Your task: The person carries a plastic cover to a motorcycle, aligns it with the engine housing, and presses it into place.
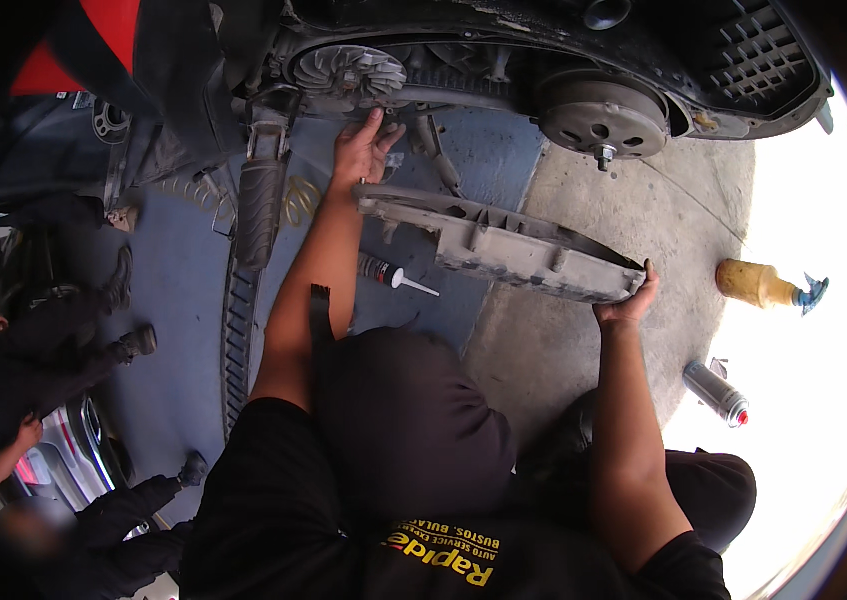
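A long grey cover [509, 250], dusty and ribbed like a scooter's drive cover, spans between my arms. My right hand [634, 298] grips its right end, fingers curled round the edge. The left end lies against my left wrist. My left hand [370, 148] is raised with its fingers apart, just beneath the finned fan pulley [349, 75] of the exposed drive unit. One fingertip is at the lower rim of that pulley; whether it touches cannot be made out. Right of it sits a round clutch bell [604, 118] with a centre nut.
A sealant tube [384, 270] with a white nozzle lies beneath my left arm. On the right floor are a yellow spray bottle [754, 284] and a spray can [716, 393]. A shock absorber [261, 205] stands left. People in dark clothes [54, 350] are at far left.
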A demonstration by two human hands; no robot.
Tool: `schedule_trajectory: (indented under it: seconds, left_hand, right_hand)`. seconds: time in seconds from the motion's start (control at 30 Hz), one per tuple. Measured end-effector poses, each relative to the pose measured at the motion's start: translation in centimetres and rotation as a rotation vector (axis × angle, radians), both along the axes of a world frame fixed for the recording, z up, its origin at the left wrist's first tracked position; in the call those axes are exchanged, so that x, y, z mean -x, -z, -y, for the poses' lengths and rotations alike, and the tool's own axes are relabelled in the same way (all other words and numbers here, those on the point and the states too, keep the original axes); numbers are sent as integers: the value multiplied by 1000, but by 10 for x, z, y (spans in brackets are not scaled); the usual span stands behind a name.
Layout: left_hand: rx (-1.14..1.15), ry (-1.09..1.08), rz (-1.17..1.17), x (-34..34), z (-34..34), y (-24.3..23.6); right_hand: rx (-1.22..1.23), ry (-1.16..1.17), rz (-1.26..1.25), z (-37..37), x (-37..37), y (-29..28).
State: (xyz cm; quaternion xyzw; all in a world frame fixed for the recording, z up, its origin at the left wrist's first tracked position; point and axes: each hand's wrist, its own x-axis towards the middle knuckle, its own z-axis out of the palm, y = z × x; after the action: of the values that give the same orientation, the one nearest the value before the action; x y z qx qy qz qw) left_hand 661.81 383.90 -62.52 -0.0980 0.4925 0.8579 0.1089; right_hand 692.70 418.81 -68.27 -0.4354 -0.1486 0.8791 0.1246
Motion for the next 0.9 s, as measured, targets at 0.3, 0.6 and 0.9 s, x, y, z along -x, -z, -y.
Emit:
schedule_trajectory:
  seconds: [0.3,0.6,0.9]
  left_hand:
    - [239,16,10,4,7,-8]
    - [176,95,169,18,15,-18]
    - [115,256,203,-63,47,-79]
  right_hand:
    - [58,-26,68,10,5,-3]
    - [45,15,91,25,16,-13]
    - [72,-42,21,9,15,-7]
